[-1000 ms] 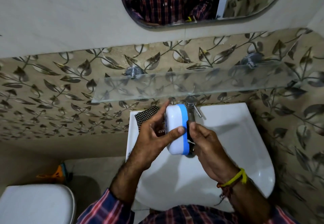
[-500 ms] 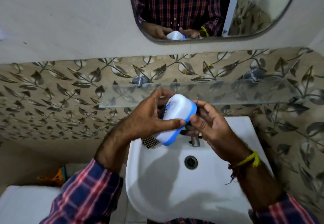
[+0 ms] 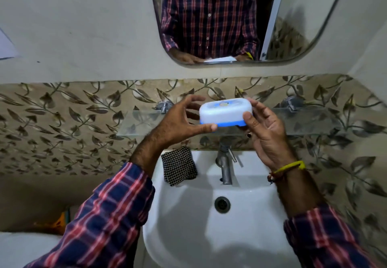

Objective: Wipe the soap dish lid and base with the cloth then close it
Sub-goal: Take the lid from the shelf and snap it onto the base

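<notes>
Left hand: our left hand [image 3: 178,121] has the thumb hooked under the near-left corner of the dish [image 3: 225,111] and the fingers spread behind it, so it's holding that end, kinda loosely.
Right hand: right hand [image 3: 266,133] pinches the other end, thumb on the blue base, fingers round the back, palm turned towards us.
Dish: closed by the look of it, white lid sitting on the blue base, held level over the front edge of the shelf [image 3: 138,121], about mid-length. Can't tell if it's touching the glass yet.
Cloth: cloth [image 3: 179,168] is parked on the back-left corner of the sink [image 3: 261,225], well apart from both hands, so we'd say the wiping is finished.
Slip risk: both grips are fingertip-only on smooth plastic, maybe still damp. If one thumb lets go early it drops past the tap [image 3: 225,163] into the sink.
Edge risk: if we set it too near the shelf's front edge it could tip off, since glass gives no grip.
Lid risk: if the lid isn't fully seated, squeezing the ends could pop it off.
Wrists: both bent upward, forearms reaching up from the sleeves.
</notes>
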The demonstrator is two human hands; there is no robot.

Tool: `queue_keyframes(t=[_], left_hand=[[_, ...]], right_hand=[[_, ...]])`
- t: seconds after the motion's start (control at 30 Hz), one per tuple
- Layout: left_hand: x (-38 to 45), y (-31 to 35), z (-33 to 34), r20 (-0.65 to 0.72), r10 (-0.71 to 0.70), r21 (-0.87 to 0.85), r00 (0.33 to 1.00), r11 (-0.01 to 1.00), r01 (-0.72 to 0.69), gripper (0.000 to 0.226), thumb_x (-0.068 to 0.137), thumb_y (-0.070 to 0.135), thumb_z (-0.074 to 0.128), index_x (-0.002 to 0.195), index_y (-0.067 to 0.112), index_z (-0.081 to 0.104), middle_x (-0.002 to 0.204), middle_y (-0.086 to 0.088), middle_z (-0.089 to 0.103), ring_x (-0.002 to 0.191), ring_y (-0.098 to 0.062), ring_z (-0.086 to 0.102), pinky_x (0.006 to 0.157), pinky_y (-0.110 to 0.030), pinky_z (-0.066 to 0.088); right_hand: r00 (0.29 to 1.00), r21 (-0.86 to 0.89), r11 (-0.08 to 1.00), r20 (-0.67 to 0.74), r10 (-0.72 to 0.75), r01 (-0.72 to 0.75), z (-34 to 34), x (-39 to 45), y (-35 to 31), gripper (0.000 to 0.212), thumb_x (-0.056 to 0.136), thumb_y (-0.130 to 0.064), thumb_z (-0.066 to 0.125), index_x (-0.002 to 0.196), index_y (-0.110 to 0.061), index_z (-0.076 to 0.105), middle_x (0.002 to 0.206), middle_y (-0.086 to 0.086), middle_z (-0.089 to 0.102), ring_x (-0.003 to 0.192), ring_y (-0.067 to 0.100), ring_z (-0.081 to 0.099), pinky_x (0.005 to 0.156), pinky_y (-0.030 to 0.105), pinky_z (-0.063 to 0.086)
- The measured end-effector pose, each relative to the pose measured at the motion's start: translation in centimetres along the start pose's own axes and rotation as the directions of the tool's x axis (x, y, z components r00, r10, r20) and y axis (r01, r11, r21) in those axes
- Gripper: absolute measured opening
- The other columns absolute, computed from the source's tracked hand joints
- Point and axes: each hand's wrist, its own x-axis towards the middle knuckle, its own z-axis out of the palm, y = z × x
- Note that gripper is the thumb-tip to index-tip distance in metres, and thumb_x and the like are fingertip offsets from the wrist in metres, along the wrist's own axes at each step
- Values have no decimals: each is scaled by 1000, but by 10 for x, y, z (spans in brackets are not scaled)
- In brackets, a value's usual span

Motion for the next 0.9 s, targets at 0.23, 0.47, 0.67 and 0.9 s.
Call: queue_keyframes(t=[0.23,0.47,0.67,0.9], left_hand=[[10,-24,20,-120,-48,-39,992,998,44,77,64,8,93,134,6,60,115,-11,72,101,-20,71,89,-31,60],[15,-28,39,-184,64,144,981,989,-37,75,63,10,95,131,8,61,119,-3,70,102,-12,66,85,-9,52],[13,-32,39,-199,80,187,977,981,-42,75,67,14,93,133,8,60,123,-8,69,104,-9,60,78,7,40],[17,-36,36,-191,103,191,976,979,-66,70,66,17,94,128,11,63,121,-5,72,105,-14,66,88,-13,52]], right_hand=[[994,-476,875,-10,-108,90,-18,16,5,46,86,1,69,129,-7,57,130,16,62,109,8,65,97,23,52],[958,-829,531,21,-286,176,-14,18,15,48,81,0,75,127,-5,61,128,13,61,114,22,61,104,34,49],[936,-845,513,-45,-349,151,-12,6,22,49,78,2,75,125,-9,63,119,10,67,102,16,66,91,27,53],[928,-873,471,-67,-368,124,-2,2,18,47,76,6,75,120,-3,63,114,14,68,99,25,67,91,45,56]])
